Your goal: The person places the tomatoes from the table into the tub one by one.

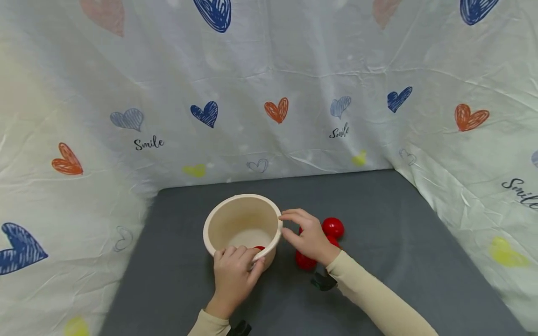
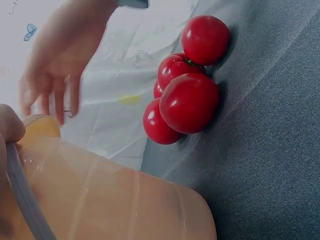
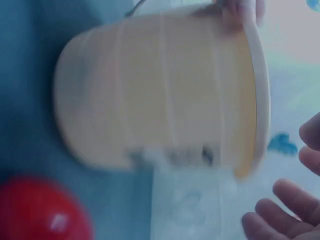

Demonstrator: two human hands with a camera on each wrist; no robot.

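Observation:
A cream plastic bucket (image 1: pixel 227 219) stands upright on the dark table. My left hand (image 1: pixel 234 277) grips its near rim, fingers over the edge and thumb outside. Part of a red tomato (image 1: pixel 259 248) shows inside, mostly hidden by that hand and the rim. At the bucket's right rim is my right hand (image 1: pixel 308 235), fingers loosely extended and nothing held. In the right wrist view its fingers (image 3: pixel 290 210) are spread beside the bucket's mouth. Several glossy tomatoes (image 2: pixel 190 102) lie grouped on the table, partly under the right hand in the head view.
The grey tabletop (image 1: pixel 176 261) runs back to a white cloth (image 1: pixel 235 149) printed with hearts and "Smile". This cloth also hangs along both sides. A grey strap-like handle (image 2: pixel 27 195) hangs by the bucket's rim. Each wrist carries a small black device (image 1: pixel 323 282).

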